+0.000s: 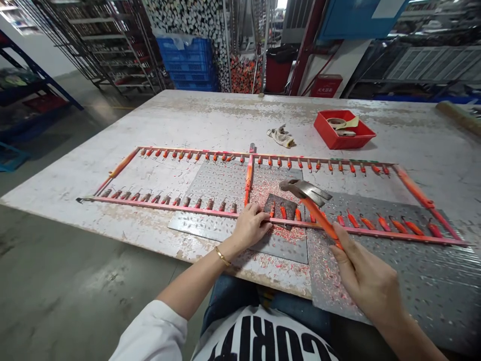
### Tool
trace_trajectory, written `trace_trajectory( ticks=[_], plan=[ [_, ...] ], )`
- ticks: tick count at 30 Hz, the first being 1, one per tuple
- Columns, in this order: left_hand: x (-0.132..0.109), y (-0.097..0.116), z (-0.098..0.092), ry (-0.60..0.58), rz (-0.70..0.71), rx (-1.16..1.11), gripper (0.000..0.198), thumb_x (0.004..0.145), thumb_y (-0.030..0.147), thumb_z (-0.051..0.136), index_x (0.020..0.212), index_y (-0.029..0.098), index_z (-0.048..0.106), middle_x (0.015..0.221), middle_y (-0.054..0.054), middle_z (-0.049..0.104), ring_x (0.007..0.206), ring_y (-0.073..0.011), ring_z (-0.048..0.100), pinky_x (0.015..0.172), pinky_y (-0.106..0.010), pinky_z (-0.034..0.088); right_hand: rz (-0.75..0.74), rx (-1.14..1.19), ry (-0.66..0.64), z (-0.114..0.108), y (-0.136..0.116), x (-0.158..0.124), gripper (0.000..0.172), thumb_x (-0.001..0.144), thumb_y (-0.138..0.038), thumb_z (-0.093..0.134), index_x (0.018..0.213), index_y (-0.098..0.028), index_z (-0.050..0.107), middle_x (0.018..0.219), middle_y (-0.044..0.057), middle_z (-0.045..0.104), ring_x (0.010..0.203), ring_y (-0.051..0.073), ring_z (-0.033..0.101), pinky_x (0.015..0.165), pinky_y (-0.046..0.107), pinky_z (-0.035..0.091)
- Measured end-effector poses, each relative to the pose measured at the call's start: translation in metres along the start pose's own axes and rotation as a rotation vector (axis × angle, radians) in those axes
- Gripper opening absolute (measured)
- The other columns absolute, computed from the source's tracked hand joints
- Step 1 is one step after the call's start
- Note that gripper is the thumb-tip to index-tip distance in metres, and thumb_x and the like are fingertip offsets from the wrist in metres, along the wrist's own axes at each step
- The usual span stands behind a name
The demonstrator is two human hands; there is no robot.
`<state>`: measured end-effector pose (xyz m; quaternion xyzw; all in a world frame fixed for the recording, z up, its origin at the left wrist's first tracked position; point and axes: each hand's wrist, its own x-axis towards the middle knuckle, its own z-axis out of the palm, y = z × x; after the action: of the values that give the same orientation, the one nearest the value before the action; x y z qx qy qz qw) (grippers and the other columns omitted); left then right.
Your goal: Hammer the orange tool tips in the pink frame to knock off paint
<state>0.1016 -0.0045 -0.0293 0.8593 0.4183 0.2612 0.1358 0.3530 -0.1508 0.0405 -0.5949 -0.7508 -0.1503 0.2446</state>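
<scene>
A long pink-orange metal rack (210,211) with rows of orange-coated hooks lies across a worn white table (210,120). My left hand (250,226) is closed on the rack's near rail, next to a small dark block (280,203) under the hooks. My right hand (363,278) grips the orange handle of a claw hammer (305,190), whose steel head is raised just above the hooks. Pink paint chips are scattered around the block.
Grey perforated metal plates (394,260) lie under the rack. A red tray (343,130) with tape rolls and a crumpled glove (281,136) sit farther back. Blue crates (188,62) and shelving stand beyond the table.
</scene>
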Motion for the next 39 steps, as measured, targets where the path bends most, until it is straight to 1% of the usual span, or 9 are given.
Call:
trace_trajectory(
  ticks=[6, 8, 11, 14, 20, 23, 28, 35, 39],
  plan=[
    [0.0, -0.003, 0.006, 0.024, 0.013, 0.018, 0.008, 0.092, 0.028, 0.072, 0.091, 0.021, 0.076, 0.096, -0.007, 0.063, 0.094, -0.0222, 0.055, 0.084, -0.037, 0.05, -0.029, -0.14, -0.23, 0.018, 0.006, -0.019, 0.056, 0.105, -0.029, 0.043, 0.161, -0.034, 0.037, 0.072, -0.004, 0.07, 0.051, 0.014, 0.062, 0.049, 0.026, 0.041],
    [-0.001, -0.004, 0.007, 0.031, 0.013, 0.017, 0.008, 0.092, 0.028, 0.072, 0.092, 0.022, 0.076, 0.095, -0.007, 0.063, 0.095, -0.0223, 0.056, 0.084, -0.038, 0.049, -0.036, -0.136, -0.212, 0.008, 0.009, -0.014, 0.057, 0.105, -0.03, 0.046, 0.161, -0.034, 0.036, 0.073, -0.004, 0.07, 0.055, 0.014, 0.063, 0.052, 0.026, 0.042],
    [-0.001, -0.003, 0.007, 0.029, -0.003, 0.016, 0.008, 0.093, 0.028, 0.071, 0.093, 0.023, 0.077, 0.096, -0.007, 0.063, 0.096, -0.0226, 0.056, 0.085, -0.039, 0.05, -0.012, -0.056, -0.051, -0.009, 0.007, -0.004, 0.066, 0.102, -0.027, 0.055, 0.164, -0.033, 0.031, 0.08, -0.002, 0.073, 0.057, 0.012, 0.062, 0.06, 0.026, 0.043],
    [-0.001, -0.002, 0.006, 0.021, -0.008, 0.011, 0.007, 0.092, 0.028, 0.072, 0.093, 0.023, 0.077, 0.096, -0.007, 0.063, 0.096, -0.0227, 0.057, 0.085, -0.039, 0.05, 0.002, -0.022, 0.085, -0.006, 0.002, -0.003, 0.074, 0.1, -0.023, 0.059, 0.166, -0.028, 0.026, 0.078, 0.0, 0.072, 0.054, 0.012, 0.059, 0.062, 0.026, 0.043],
    [0.0, 0.0, 0.004, 0.023, 0.007, 0.006, 0.011, 0.094, 0.03, 0.069, 0.092, 0.022, 0.076, 0.096, -0.007, 0.064, 0.094, -0.0221, 0.056, 0.083, -0.038, 0.05, -0.089, -0.152, -0.183, 0.022, -0.001, -0.02, 0.064, 0.106, -0.029, 0.044, 0.166, -0.032, 0.023, 0.07, -0.005, 0.067, 0.05, 0.013, 0.059, 0.052, 0.027, 0.04],
    [0.0, 0.0, 0.005, 0.024, 0.0, 0.009, 0.01, 0.094, 0.029, 0.069, 0.092, 0.022, 0.077, 0.096, -0.007, 0.064, 0.094, -0.0222, 0.056, 0.084, -0.038, 0.05, -0.03, -0.129, -0.138, 0.008, 0.0, -0.012, 0.063, 0.106, -0.029, 0.048, 0.165, -0.033, 0.027, 0.068, -0.004, 0.064, 0.055, 0.014, 0.06, 0.056, 0.027, 0.041],
    [-0.001, 0.0, 0.006, 0.024, 0.002, 0.014, 0.009, 0.093, 0.029, 0.071, 0.093, 0.022, 0.077, 0.095, -0.007, 0.064, 0.095, -0.0223, 0.056, 0.085, -0.038, 0.05, 0.05, -0.04, 0.093, -0.007, -0.005, -0.002, 0.073, 0.1, -0.022, 0.06, 0.165, -0.029, 0.027, 0.069, -0.003, 0.065, 0.053, 0.013, 0.057, 0.06, 0.028, 0.042],
    [-0.001, 0.001, 0.004, 0.037, 0.027, 0.012, 0.012, 0.094, 0.03, 0.069, 0.093, 0.02, 0.077, 0.096, -0.008, 0.064, 0.092, -0.022, 0.056, 0.082, -0.037, 0.049, -0.019, -0.132, -0.205, 0.02, -0.003, -0.024, 0.058, 0.107, -0.029, 0.045, 0.163, -0.034, 0.032, 0.073, -0.004, 0.07, 0.052, 0.013, 0.062, 0.051, 0.026, 0.041],
    [-0.001, 0.001, 0.006, 0.055, 0.02, 0.033, 0.011, 0.092, 0.03, 0.071, 0.091, 0.02, 0.077, 0.094, -0.007, 0.064, 0.092, -0.0221, 0.055, 0.083, -0.036, 0.049, 0.044, -0.023, -0.044, -0.001, -0.002, -0.012, 0.059, 0.104, -0.028, 0.053, 0.161, -0.031, 0.039, 0.069, -0.004, 0.066, 0.054, 0.011, 0.059, 0.057, 0.024, 0.042]
  ],
)
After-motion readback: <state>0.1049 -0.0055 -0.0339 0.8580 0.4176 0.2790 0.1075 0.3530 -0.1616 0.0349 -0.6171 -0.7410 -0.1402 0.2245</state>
